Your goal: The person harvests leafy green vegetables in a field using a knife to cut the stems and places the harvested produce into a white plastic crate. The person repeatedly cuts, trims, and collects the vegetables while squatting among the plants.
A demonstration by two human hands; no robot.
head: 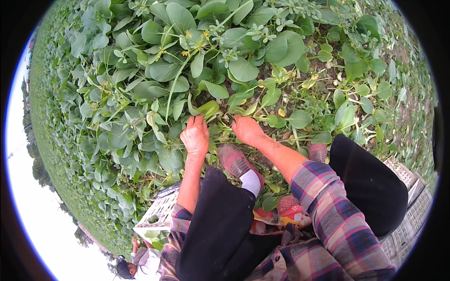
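Note:
My left hand (195, 135) is closed around the leaves of a bok choy plant (210, 109), whose pale green stalk base points right, towards my other hand. A short gap to the right, my right hand (247, 129) is low over the soil with its fingers curled down. Its fingertips are among small leaves and stems, so whether they grip anything is hidden. A loose green leaf (270, 96) lies just beyond that hand. Between my forearms is my shoe (236, 161), planted on the leafy ground.
Dense leafy greens (147, 70) stand ahead and to the left, with purslane-like weeds (262, 33) among them. Cut leaves litter the soil on the right. White plastic crates (160, 212) are at left and behind right (404, 217). Another person (140, 260) works at lower left.

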